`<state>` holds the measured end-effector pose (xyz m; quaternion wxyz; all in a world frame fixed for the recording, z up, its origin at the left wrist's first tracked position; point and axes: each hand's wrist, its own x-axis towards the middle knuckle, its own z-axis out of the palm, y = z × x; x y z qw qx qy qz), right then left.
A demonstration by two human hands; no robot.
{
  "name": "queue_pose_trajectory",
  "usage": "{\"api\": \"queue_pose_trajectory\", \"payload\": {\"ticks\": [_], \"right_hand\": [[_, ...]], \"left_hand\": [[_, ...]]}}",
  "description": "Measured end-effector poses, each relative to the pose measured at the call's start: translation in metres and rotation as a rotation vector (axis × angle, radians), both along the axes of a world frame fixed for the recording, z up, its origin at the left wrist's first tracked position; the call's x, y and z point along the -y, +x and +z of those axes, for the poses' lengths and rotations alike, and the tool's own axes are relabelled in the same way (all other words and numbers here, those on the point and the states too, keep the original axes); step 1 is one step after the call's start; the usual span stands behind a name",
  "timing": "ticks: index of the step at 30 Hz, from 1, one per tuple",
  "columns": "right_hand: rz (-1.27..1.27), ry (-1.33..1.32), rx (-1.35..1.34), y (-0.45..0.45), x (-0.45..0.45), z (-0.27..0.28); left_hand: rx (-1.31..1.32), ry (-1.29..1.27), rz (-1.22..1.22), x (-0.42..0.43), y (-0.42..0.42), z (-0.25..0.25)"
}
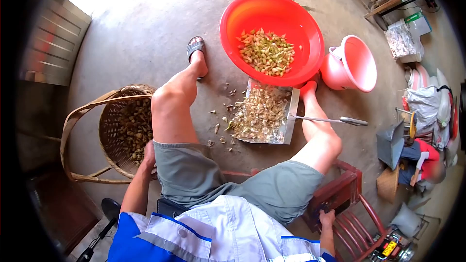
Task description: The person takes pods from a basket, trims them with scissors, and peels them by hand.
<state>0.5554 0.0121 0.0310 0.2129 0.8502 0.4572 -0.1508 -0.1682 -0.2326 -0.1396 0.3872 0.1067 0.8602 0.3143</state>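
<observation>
Note right hand (327, 217) on red chair (335, 184); cannot tell whether curled round it or only resting. Note left hand (149, 155) at right rim of wicker basket (108, 126), fingers partly hidden; cannot tell whether open or holding anything. In basket: heap of brown pieces (133, 131), reaching its right side. Ahead, between 2 bare legs (174, 119): metal dustpan (293, 111), husks (262, 111) over most of it; long handle (318, 119) across right shin. Loose scraps (217, 128) on floor (145, 34) off dustpan's left edge. Farther: red basin (252, 14) beyond dustpan's far edge, pale green-yellow pieces (267, 52) inside. Pink bucket (357, 63) just beside basin's right rim. Toward floor's right edge: 1 person in red top (426, 162), near woven container (388, 184). At far right corner: wooden stand (383, 4).
</observation>
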Motion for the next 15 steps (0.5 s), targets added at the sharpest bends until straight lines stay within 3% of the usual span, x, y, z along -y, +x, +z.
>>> {"api": "queue_pose_trajectory", "payload": {"ticks": [2,4,6,9,11,13,14,15], "right_hand": [[0.245,0.311,-0.012,-0.019,-0.005,0.008],[0.473,0.611,-0.337,-0.065,-0.031,0.03],[0.503,0.784,-0.686,-0.124,-0.055,0.044],[0.528,0.734,-1.119,-0.246,-0.071,0.089],[0.583,0.627,-1.381,-0.304,-0.072,0.084],[0.489,0.355,-1.719,-0.362,-0.073,0.077],[0.388,0.224,-1.792,-0.386,-0.073,0.072],[0.45,0.173,-1.793,-0.401,-0.075,0.056]], "left_hand": [[-0.053,0.193,0.189,0.007,-0.012,0.04],[-0.133,0.411,0.351,-0.003,-0.019,0.095],[-0.206,0.627,0.505,-0.042,-0.012,0.158],[-0.081,0.851,0.579,-0.113,0.026,0.243],[0.107,0.903,0.426,-0.142,0.051,0.246],[0.555,0.931,0.342,-0.179,0.087,0.244],[0.647,0.914,0.329,-0.196,0.108,0.237],[0.744,0.891,0.315,-0.209,0.128,0.227]]}}
